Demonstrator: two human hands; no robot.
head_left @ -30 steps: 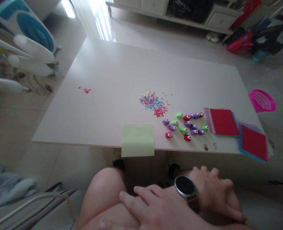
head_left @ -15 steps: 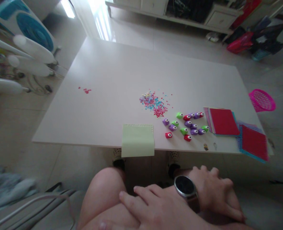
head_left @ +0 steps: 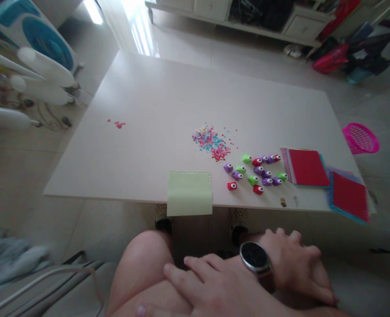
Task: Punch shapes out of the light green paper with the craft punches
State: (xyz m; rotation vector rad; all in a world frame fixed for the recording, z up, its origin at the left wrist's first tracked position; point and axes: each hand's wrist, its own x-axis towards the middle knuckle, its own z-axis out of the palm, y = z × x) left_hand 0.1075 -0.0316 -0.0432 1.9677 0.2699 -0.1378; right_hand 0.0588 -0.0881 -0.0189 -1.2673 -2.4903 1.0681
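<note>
My arms are crossed over my lap. My right hand (head_left: 201, 281) lies palm down on my left thigh, its fingers stretched out and apart, holding nothing. My left hand (head_left: 294, 264), with a round-faced watch (head_left: 255, 256) on its wrist, rests over my right knee. Its fingers are spread, partly bent out of sight over the knee. Ahead of my hands, a pale green sheet of paper (head_left: 190, 193) overhangs the table's front edge. To its right stand several red, green and purple one-eyed caps (head_left: 257, 170). Small multicoloured confetti pieces (head_left: 213, 143) form a pile behind them.
Two stacks of coloured paper, a left stack (head_left: 309, 168) and a right stack (head_left: 349, 196), lie at the right of the white table (head_left: 148, 101). Several red bits (head_left: 119, 125) are at left. A pink basket (head_left: 361, 138) and a blue-and-white appliance (head_left: 46, 39) stand beyond the table.
</note>
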